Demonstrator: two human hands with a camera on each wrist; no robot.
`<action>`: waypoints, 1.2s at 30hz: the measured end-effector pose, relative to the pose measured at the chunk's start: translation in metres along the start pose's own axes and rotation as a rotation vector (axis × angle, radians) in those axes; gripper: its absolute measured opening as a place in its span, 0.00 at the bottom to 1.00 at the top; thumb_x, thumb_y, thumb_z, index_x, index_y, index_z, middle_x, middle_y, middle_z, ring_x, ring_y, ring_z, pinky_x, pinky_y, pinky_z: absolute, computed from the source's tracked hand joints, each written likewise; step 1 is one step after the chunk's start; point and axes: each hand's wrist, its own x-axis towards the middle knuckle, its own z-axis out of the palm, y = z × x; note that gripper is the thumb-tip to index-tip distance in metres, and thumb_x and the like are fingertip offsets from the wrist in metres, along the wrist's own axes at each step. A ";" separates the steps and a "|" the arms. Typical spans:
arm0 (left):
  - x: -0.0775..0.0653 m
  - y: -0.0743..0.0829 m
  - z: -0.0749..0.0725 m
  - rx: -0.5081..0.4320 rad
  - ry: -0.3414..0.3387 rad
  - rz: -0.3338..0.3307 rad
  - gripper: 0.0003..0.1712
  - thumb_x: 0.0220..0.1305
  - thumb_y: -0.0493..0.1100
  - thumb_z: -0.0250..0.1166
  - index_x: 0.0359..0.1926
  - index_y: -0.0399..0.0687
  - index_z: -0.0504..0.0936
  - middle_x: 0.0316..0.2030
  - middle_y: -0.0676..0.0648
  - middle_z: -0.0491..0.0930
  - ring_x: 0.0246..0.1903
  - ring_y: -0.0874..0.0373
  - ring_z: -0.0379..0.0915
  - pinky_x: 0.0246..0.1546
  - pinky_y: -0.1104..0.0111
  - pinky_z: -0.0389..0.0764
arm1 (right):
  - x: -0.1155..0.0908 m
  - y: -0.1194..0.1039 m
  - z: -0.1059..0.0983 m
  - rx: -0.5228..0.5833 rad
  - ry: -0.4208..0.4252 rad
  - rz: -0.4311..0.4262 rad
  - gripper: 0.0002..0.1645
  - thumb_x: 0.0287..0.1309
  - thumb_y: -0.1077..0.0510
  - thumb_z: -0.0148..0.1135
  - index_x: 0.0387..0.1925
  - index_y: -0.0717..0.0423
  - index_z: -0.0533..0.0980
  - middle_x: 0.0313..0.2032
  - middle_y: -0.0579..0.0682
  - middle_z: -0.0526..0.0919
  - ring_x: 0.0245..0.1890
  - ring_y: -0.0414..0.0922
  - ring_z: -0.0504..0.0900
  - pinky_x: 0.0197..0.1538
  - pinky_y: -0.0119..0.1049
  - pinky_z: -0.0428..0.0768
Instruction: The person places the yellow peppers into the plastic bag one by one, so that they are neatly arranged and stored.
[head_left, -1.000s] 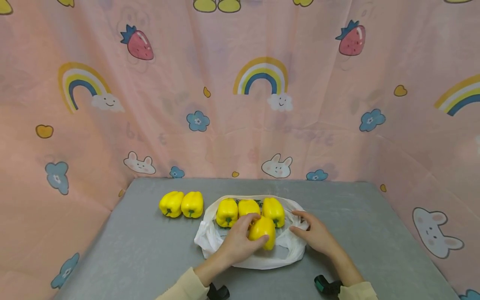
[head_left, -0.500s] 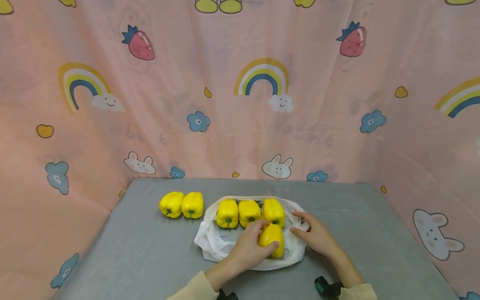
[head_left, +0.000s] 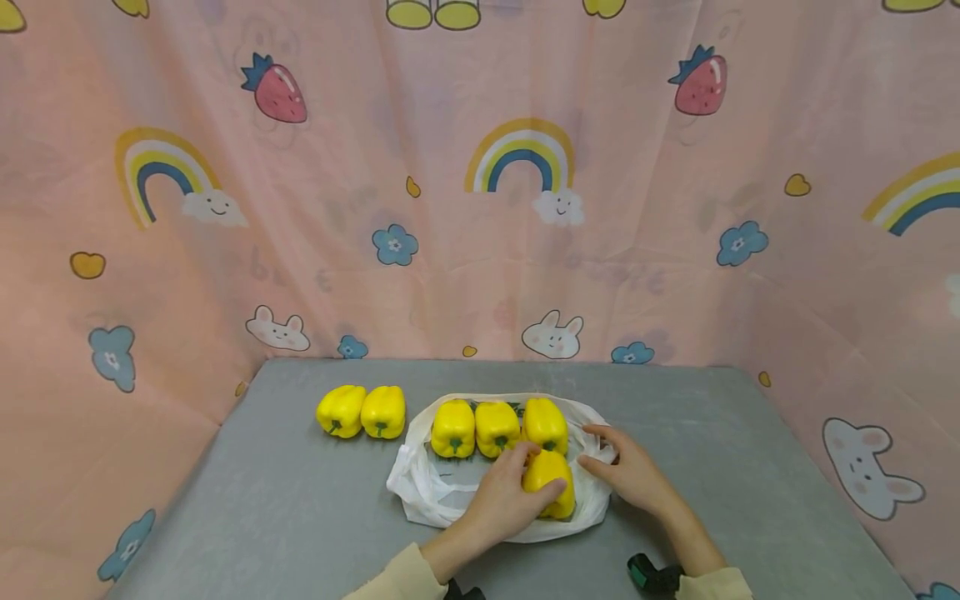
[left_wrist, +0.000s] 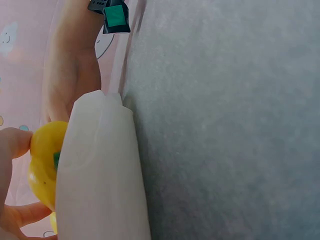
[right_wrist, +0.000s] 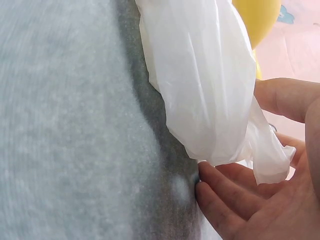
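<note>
A yellow bell pepper [head_left: 553, 482] is in my left hand [head_left: 502, 500], at the front right inside the mouth of a white plastic bag [head_left: 422, 487]. Thumb and fingers curl round its side; in the left wrist view its green stem [left_wrist: 56, 160] shows beside the bag wall. Behind it in the bag stand three more yellow peppers in a row: left [head_left: 453, 429], middle [head_left: 497, 429] and right [head_left: 546, 425]. My right hand [head_left: 637, 475] holds the bag's right side, thumb at the rim and fingers behind the plastic in the right wrist view.
Two more yellow peppers, one [head_left: 341, 411] beside the other [head_left: 383, 412], sit on the grey table [head_left: 300, 500] to the left of the bag. A pink printed curtain [head_left: 450, 283] surrounds the table at the back and both sides.
My left hand has carried its pepper rightward and toward me inside the bag, uncovering the middle pepper of the back row. My right hand has stayed at the bag's right side.
</note>
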 end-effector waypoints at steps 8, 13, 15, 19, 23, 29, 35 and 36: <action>0.000 -0.004 -0.002 -0.037 -0.032 -0.005 0.35 0.65 0.69 0.64 0.61 0.51 0.74 0.48 0.50 0.77 0.38 0.62 0.74 0.36 0.67 0.78 | 0.000 -0.001 0.002 0.004 -0.014 0.016 0.35 0.67 0.46 0.66 0.69 0.57 0.70 0.65 0.65 0.72 0.57 0.57 0.75 0.53 0.53 0.79; 0.000 -0.005 -0.003 -0.023 -0.051 -0.005 0.37 0.65 0.69 0.63 0.64 0.50 0.75 0.52 0.49 0.78 0.41 0.61 0.77 0.38 0.67 0.80 | 0.000 -0.002 0.003 0.015 -0.021 0.024 0.36 0.67 0.46 0.66 0.70 0.58 0.70 0.66 0.65 0.71 0.59 0.58 0.75 0.55 0.55 0.78; -0.001 -0.004 -0.003 -0.012 -0.058 -0.005 0.37 0.66 0.69 0.63 0.65 0.49 0.74 0.54 0.48 0.79 0.42 0.61 0.77 0.39 0.67 0.80 | 0.000 -0.002 0.003 0.016 -0.023 0.028 0.36 0.67 0.46 0.66 0.70 0.58 0.70 0.66 0.65 0.71 0.59 0.59 0.74 0.56 0.56 0.78; -0.002 -0.002 -0.005 0.002 -0.074 -0.011 0.37 0.67 0.68 0.62 0.65 0.49 0.74 0.55 0.47 0.79 0.42 0.60 0.76 0.39 0.66 0.80 | 0.000 -0.003 0.003 0.011 -0.024 0.036 0.36 0.67 0.46 0.66 0.70 0.57 0.69 0.67 0.66 0.71 0.60 0.59 0.74 0.57 0.57 0.78; -0.003 0.000 -0.010 0.034 -0.108 -0.026 0.37 0.68 0.69 0.60 0.65 0.51 0.73 0.51 0.49 0.79 0.43 0.60 0.75 0.40 0.64 0.79 | 0.000 -0.003 0.002 0.014 -0.027 0.035 0.37 0.67 0.46 0.65 0.70 0.58 0.69 0.67 0.66 0.70 0.61 0.60 0.73 0.58 0.58 0.77; -0.003 0.000 -0.025 0.064 -0.139 0.000 0.32 0.69 0.67 0.59 0.62 0.52 0.77 0.47 0.51 0.81 0.41 0.63 0.76 0.38 0.66 0.79 | 0.000 -0.003 0.000 0.003 -0.022 0.023 0.36 0.67 0.46 0.65 0.70 0.59 0.69 0.67 0.67 0.70 0.62 0.61 0.73 0.59 0.60 0.76; -0.006 0.004 -0.047 0.054 -0.121 0.076 0.25 0.72 0.60 0.60 0.57 0.47 0.81 0.44 0.51 0.81 0.37 0.65 0.74 0.38 0.68 0.78 | -0.001 -0.005 0.000 -0.010 -0.029 0.018 0.37 0.67 0.45 0.65 0.70 0.59 0.69 0.66 0.67 0.71 0.62 0.61 0.73 0.59 0.60 0.76; -0.007 0.004 -0.050 0.055 -0.116 0.095 0.23 0.73 0.59 0.60 0.56 0.48 0.81 0.44 0.52 0.81 0.37 0.66 0.74 0.38 0.68 0.78 | -0.001 -0.005 0.001 -0.012 -0.029 0.021 0.37 0.67 0.45 0.65 0.70 0.59 0.69 0.66 0.66 0.71 0.61 0.61 0.73 0.58 0.59 0.76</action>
